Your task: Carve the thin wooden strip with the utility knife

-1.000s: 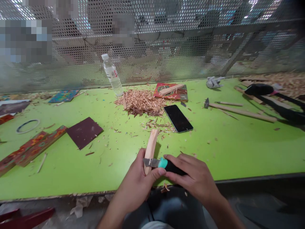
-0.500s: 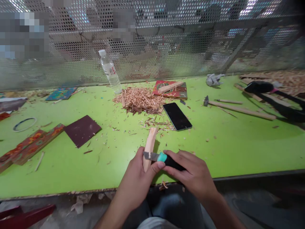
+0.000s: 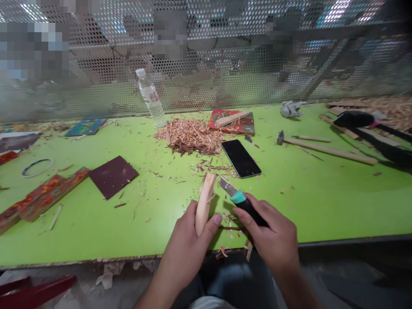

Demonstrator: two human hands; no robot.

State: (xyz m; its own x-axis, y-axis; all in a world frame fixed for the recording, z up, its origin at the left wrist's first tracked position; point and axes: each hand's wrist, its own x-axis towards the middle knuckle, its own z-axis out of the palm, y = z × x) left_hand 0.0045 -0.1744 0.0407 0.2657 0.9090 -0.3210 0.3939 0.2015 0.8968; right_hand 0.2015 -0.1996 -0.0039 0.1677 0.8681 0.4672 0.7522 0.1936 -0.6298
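At a green bench [image 3: 128, 229], painted wood strips [image 3: 53, 195] lie far left beside a dark square sheet [image 3: 113, 177], with a bottle [image 3: 151, 98] and a heap of shavings [image 3: 193, 136] farther back. In the foreground, a left hand [image 3: 185, 244] holds a wooden stick [image 3: 203, 208] above the bench's near part, a thin curl [image 3: 210, 198] hanging from the wood's right side. A slip looks the chief danger: the knife [image 3: 238, 197] has its bare blade [image 3: 228, 187] angled toward the stick, and too hard a push or a snag in the grain could drive it into the left thumb [image 3: 213, 224], exposed on that side; a loose hold could let the wood twist. The left fingers wrap the stick's lower part, thumb spread off to its right. Blade and stick stand just apart, a phone [image 3: 241, 158] lying beyond them. The right hand [image 3: 278, 238] is closed about the knife's black handle, fingers curled around it, while a hammer [image 3: 328, 150] rests farther right
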